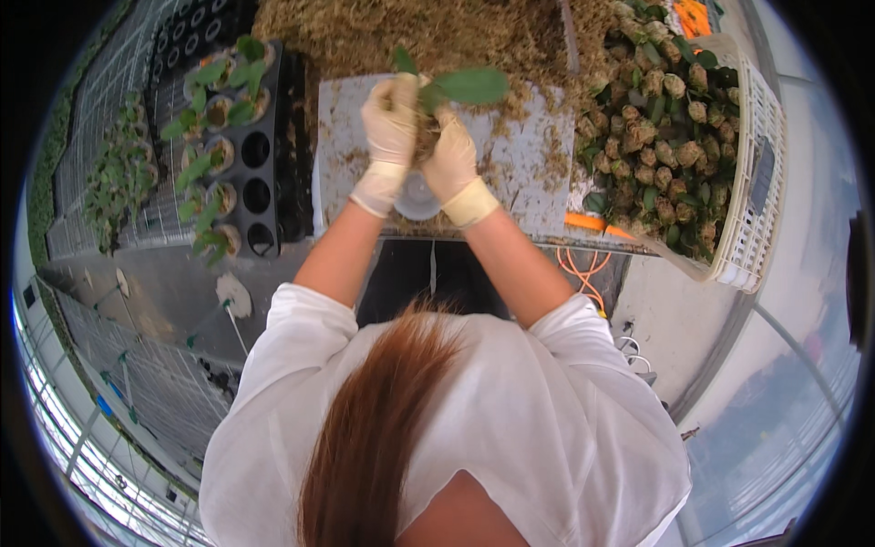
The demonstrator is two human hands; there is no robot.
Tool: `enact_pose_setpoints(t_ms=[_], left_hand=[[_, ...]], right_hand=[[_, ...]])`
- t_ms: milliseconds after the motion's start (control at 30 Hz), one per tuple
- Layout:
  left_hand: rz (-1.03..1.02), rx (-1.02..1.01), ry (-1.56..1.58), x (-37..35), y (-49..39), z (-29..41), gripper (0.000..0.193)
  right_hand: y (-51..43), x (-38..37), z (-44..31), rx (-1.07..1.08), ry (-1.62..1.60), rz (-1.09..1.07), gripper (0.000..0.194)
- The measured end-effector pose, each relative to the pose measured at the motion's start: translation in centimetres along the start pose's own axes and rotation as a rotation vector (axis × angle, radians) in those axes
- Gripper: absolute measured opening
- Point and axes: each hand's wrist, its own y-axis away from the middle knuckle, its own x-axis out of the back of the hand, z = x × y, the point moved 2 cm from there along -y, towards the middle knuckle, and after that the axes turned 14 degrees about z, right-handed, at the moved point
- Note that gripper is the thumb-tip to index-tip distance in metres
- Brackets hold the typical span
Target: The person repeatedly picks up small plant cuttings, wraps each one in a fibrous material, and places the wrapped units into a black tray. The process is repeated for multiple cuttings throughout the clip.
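Observation:
Both my hands wear thin pale gloves and meet around one young plant. Its broad green leaves point(472, 85) spread above my fingers, and brownish moss wraps its root ball point(426, 140). My left hand point(391, 123) grips the plant from the left side. On the other side, my right hand point(451, 150) presses against the moss, its fingertips partly hidden. Below the root ball stands a clear plastic pot point(417, 198) on a white work sheet point(533, 150) strewn with moss bits. My wrists cover part of the pot.
A heap of loose moss point(424, 34) lies beyond the sheet. At left, a black tray point(266, 225) holds several potted plants point(219, 161) beside vacant holes. A white plastic crate point(759, 184) at right is full of moss-wrapped seedlings point(663, 154). Orange hose point(584, 270) hangs below the table edge.

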Motion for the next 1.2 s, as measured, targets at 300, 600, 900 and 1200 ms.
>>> enact_pose_setpoints(t_ms=[300,600,900,1200], left_hand=[[-0.521,-0.256,-0.609,8.1,9.5,-5.0,0.073],[-0.616,-0.528,-1.087,8.7,6.6,-2.4,0.038],[-0.608,-0.272,-1.224,6.6,6.8,-3.6,0.04],[-0.528,-0.067,-0.784,9.2,3.6,-4.4,0.058]], right_hand=[[8.6,-0.2,2.0,0.222,0.135,-0.12,0.049],[7.9,4.7,1.8,0.365,0.592,-0.425,0.044],[5.9,1.6,2.5,0.022,0.724,-0.862,0.048],[1.8,2.0,3.9,-0.141,0.128,-0.744,0.051]])
